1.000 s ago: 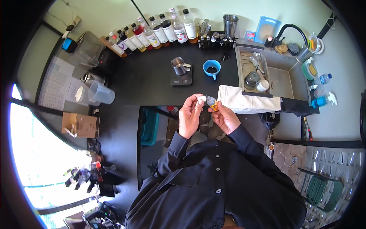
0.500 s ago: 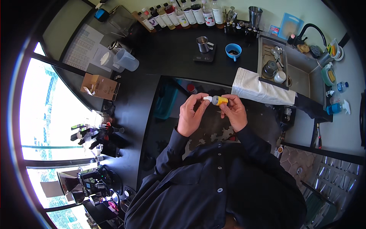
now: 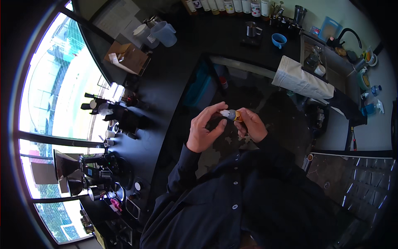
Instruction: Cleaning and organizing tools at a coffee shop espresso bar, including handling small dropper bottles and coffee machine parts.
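Observation:
A small dropper bottle point(image 3: 234, 115) with a white cap, a grey shoulder and a yellow label lies sideways in front of my chest. My right hand point(image 3: 253, 128) grips its labelled end between thumb and fingers. My left hand point(image 3: 204, 130) is open around the white cap, the thumb below it and the fingers above, with a gap between them. Whether the left fingers lightly touch the cap is too small to tell.
Dark counters run along the left and far sides. On them stand a blue cup point(image 3: 279, 40), a metal pitcher point(image 3: 251, 29), a cardboard box point(image 3: 129, 57) and a plastic jug point(image 3: 164, 34). A cloth point(image 3: 302, 81) hangs by the sink at the right.
My left fingers have spread away from the white cap they were pinching. The right hand keeps its hold on the bottle. My view has swung to the left.

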The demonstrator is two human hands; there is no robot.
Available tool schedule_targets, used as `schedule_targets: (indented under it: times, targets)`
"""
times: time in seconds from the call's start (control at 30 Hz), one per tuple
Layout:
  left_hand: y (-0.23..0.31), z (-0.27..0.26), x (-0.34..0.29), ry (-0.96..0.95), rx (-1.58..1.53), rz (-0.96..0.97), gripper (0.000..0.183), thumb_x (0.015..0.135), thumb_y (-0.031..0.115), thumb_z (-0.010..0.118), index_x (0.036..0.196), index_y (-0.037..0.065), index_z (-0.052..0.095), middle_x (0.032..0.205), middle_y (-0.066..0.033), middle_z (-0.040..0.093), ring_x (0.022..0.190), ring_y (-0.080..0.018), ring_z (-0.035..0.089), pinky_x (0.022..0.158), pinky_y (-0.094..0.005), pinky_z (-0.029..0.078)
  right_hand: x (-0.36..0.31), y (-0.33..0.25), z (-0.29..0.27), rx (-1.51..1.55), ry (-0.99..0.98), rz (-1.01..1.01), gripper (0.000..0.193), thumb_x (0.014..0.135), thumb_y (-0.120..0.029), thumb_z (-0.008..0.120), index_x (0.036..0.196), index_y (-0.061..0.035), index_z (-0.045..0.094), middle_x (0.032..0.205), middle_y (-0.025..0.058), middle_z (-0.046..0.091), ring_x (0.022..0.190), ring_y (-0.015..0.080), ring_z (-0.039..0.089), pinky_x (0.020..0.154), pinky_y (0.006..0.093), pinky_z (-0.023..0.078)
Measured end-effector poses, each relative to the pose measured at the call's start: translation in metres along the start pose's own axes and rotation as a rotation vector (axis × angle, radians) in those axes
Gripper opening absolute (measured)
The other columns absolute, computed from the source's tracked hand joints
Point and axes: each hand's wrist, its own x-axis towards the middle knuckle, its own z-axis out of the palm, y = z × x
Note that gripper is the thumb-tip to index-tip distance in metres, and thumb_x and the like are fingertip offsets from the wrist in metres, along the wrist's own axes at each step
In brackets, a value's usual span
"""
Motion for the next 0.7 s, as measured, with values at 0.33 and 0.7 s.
schedule_targets:
  times: [0.33,0.7]
  targets:
    - [0.02,-0.086,-0.14,0.494,-0.448,-0.288,0.022,0.089,0.005,0.07,0.11,-0.002,0.067,0.102,-0.0069,0.067,0.084,-0.0103,0.064,0.073,-0.0222,0.05,-0.036,0.097,0.107,-0.11,-0.163,-0.043,0.028,0.1,-0.025,0.06,0.115,-0.0035,0.05,0.086,0.0035,0.063,0.056,-0.0005,0.044,0.051,0.0158,0.036]
    - [0.031,-0.144,-0.201,0.202,0.124,-0.164,0.016,0.091,0.009,0.07,0.104,0.001,0.071,0.091,-0.0046,0.069,0.078,-0.0084,0.062,0.07,-0.0215,0.049,-0.059,0.123,0.138,-0.31,-0.197,-0.011,0.03,0.097,-0.023,0.066,0.114,-0.0027,0.052,0.087,0.0028,0.064,0.064,-0.0004,0.048,0.058,0.0159,0.038]
